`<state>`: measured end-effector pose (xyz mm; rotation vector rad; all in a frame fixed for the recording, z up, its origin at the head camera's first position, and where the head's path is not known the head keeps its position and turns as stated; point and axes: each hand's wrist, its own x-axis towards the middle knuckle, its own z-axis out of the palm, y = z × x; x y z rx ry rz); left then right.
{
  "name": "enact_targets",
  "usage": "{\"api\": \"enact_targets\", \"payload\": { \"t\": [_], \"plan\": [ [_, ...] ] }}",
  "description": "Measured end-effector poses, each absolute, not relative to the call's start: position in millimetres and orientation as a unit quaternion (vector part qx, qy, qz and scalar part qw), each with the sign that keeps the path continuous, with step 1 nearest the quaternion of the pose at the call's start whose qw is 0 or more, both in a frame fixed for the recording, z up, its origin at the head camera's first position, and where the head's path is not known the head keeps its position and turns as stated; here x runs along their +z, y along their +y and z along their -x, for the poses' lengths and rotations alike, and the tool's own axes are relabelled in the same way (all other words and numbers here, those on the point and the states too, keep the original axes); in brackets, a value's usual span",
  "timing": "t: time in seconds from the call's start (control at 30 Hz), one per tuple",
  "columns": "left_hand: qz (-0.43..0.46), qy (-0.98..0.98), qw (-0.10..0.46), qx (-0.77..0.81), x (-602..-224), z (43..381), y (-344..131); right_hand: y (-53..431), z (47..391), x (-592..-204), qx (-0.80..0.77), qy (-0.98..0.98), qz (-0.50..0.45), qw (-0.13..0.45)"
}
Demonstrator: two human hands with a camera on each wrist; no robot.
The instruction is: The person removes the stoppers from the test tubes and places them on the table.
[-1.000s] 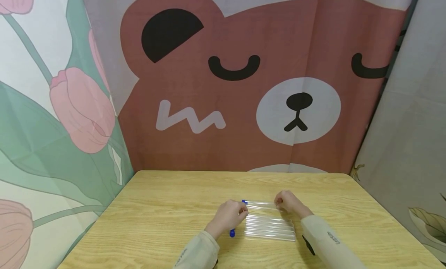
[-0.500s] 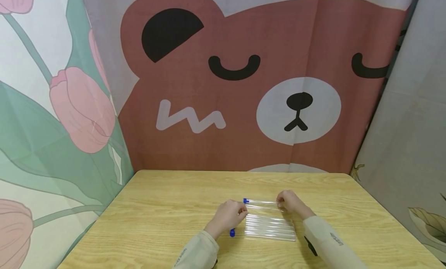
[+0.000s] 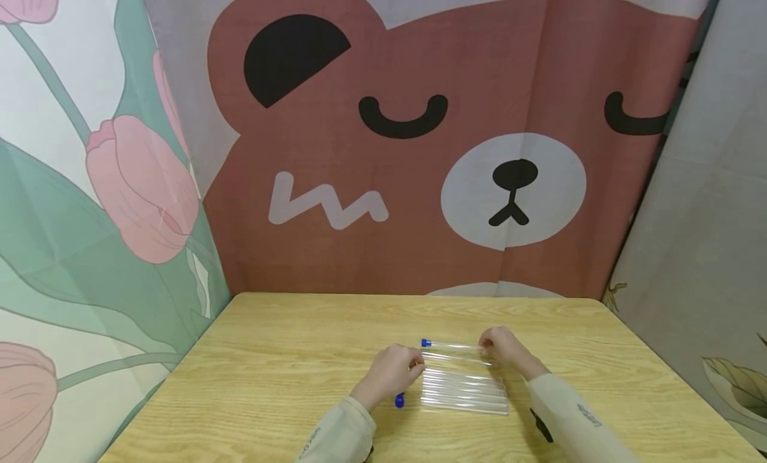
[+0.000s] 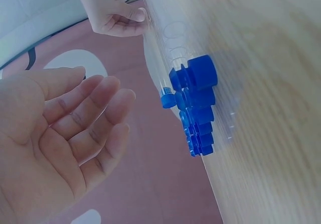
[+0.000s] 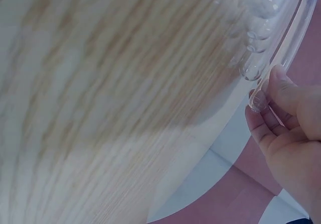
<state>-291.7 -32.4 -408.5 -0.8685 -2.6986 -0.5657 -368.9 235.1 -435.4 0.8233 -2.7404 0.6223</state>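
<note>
My right hand (image 3: 503, 350) pinches a clear test tube (image 5: 291, 48) by its rounded end, between thumb and fingers. A blue stopper (image 3: 426, 343) closes the tube's left end. The tube lies crosswise at the far side of a row of clear test tubes (image 3: 463, 391) on the table. My left hand (image 3: 391, 373) hovers left of that row. In the left wrist view its fingers are loosely bent with nothing in them. Beside it stands a line of several blue stoppers (image 4: 200, 96); in the head view the left hand hides most of them.
The wood-grain table (image 3: 287, 356) runs back to a curtain (image 3: 335, 250) with a bear print. A tulip-print curtain (image 3: 144, 190) hangs on the left and a pale one (image 3: 689, 236) on the right.
My right hand has shifted a little to the right and away, carrying the stoppered tube with it. The tube's blue end has drawn clear of my left hand, which has hardly moved.
</note>
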Motion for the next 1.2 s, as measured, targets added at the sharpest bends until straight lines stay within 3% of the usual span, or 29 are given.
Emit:
{"api": "enact_targets", "payload": {
  "t": [0.47, 0.87, 1.2],
  "plan": [
    [0.305, -0.924, 0.134, -0.189, -406, 292, -33, 239, 362, -426, 0.194, -0.914, -0.327, 0.143],
    [0.291, -0.928, 0.109, -0.207, -408, 288, -36, 233, 344, -423, 0.211, -0.913, -0.316, 0.151],
    [0.294, -0.926, 0.129, -0.2, -406, 289, -37, 232, 334, -416, 0.209, -0.919, -0.297, 0.153]
  ]
}}
